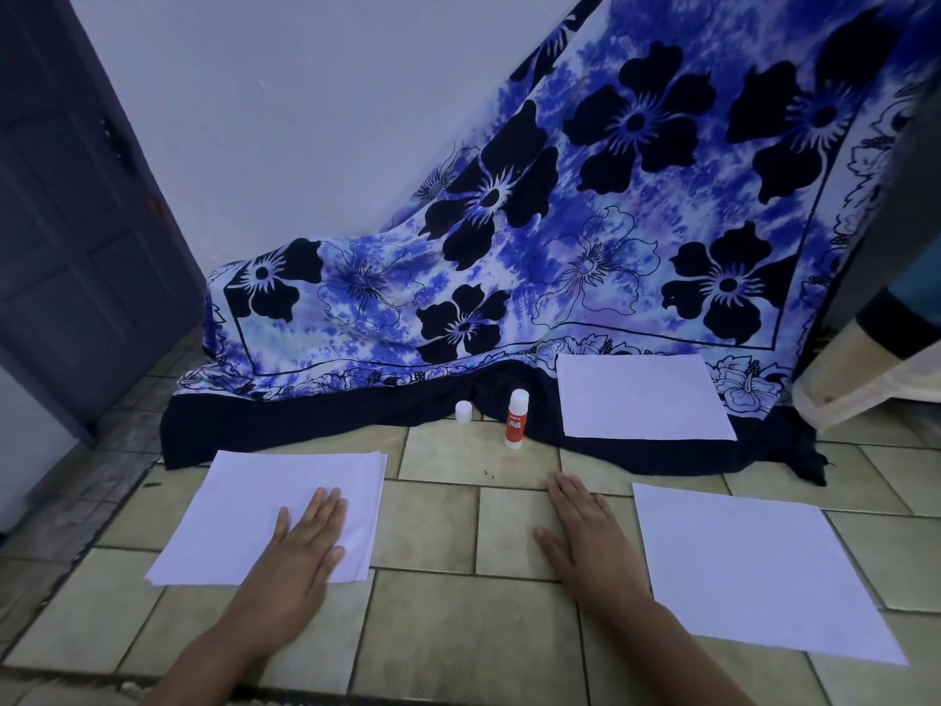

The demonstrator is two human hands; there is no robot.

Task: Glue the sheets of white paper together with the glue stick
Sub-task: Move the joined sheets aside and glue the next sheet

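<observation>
A stack of white paper sheets (244, 507) lies on the tiled floor at the left. My left hand (305, 542) rests flat on its right part, fingers straight. My right hand (580, 527) lies flat on the bare tiles in the middle, holding nothing. A single white sheet (753, 568) lies to the right of that hand. Another white sheet (641, 397) lies farther back on the cloth's dark hem. An orange and white glue stick (516, 419) stands upright between the sheets, and its small white cap (463, 412) stands apart to its left.
A blue floral cloth (560, 236) drapes down from the wall onto the floor behind the sheets. A dark door (76, 221) stands at the left. A pale plastic piece of furniture (865, 379) sits at the right edge. The floor (458, 629) has beige tiles.
</observation>
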